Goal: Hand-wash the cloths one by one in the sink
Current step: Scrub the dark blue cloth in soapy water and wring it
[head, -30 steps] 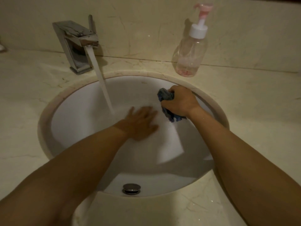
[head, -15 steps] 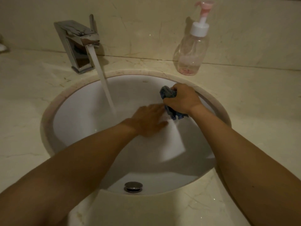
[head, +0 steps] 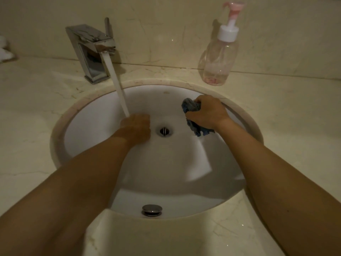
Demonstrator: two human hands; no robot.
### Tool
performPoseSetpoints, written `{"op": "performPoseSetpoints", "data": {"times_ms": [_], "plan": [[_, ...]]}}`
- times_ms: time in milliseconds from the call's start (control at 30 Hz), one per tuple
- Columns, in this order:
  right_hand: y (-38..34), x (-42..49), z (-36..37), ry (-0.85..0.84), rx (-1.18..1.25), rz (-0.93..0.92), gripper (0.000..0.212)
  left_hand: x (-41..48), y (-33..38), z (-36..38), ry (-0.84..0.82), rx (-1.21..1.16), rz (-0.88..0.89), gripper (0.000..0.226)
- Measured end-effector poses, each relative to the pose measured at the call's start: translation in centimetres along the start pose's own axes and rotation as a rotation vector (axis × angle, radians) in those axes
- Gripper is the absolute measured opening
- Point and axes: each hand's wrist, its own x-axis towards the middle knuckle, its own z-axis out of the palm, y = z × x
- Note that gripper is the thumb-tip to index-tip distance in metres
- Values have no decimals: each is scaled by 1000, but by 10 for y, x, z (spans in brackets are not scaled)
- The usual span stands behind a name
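Pale marble worktop (head: 276, 111) in dim light, backed by a wall of the same stone. Found a round white sink (head: 88, 126) set into it, with a drain (head: 163, 130) at the bottom of the bowl and a round metal knob (head: 151, 210) on the near wall. Noted a square chrome tap (head: 92, 50) standing at the back left rim, pouring a white stream of water (head: 118, 85) down into the bowl. Saw a clear pump bottle (head: 219, 58) with a white collar and pink nozzle upright on the worktop behind the right rim, with a little pink liquid at its base. Had both bare forearms stretched in from the near edge. Held the task's thing, a blue-grey cloth (head: 191, 106), bunched in the right hand (head: 206, 112) at the right side of the bowl, just inside the rim and well apart from the stream, with the grip curled tight round the wad, one lump showing above the fingers and a ragged tail hanging below the palm. Had the left hand (head: 135, 127) at the foot of the stream, just left of the drain, back of the hand up. Could not tell its grip — too blurred to say whether spread or curled. Glimpsed something white (head: 4, 50) at the far left edge of the worktop — too cropped to name.
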Motion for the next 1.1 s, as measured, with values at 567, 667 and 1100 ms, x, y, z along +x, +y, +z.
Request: {"op": "performPoseSetpoints", "data": {"times_ms": [567, 667, 1100], "plan": [[0, 2, 3, -28, -48, -11, 26, -4, -7, 1, -197, 89, 436, 54], [0, 1, 3, -38, -64, -14, 27, -2, -2, 1, -195, 188, 390, 55], [-14, -1, 7, -206, 424, 24, 20, -23, 38, -53, -274, -1343, 42, 32]]}}
